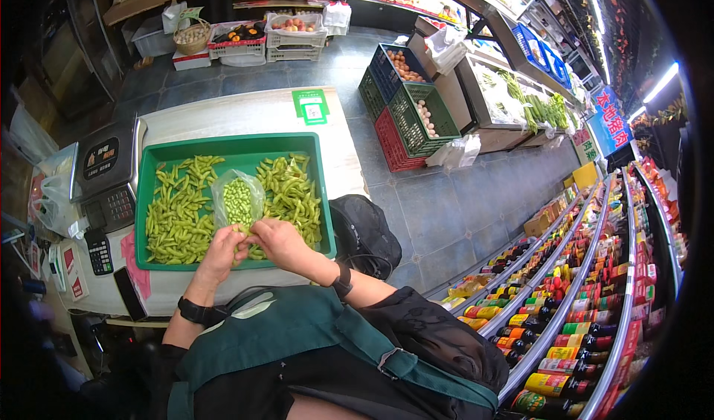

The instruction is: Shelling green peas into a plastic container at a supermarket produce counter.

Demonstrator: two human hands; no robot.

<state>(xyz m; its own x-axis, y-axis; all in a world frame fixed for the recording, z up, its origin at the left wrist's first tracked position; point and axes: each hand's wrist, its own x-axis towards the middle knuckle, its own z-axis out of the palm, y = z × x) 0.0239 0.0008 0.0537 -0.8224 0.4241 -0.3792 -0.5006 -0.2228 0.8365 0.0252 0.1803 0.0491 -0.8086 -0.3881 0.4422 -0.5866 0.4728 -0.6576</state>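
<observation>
My left hand and my right hand meet over the near side of a green plastic tray. Pinched between their fingertips is a green soybean pod, partly covered by the fingers. Just beyond them, a clear plastic bag lies open inside the tray and holds shelled green beans. Whole pods form a pile on the left and another pile on the right, with the bag between. Both wrists wear dark bands.
Left of the tray stand a weighing scale, a calculator and a phone on the counter. A black backpack sits at the tray's right. Egg crates and shelves of bottles lie farther right.
</observation>
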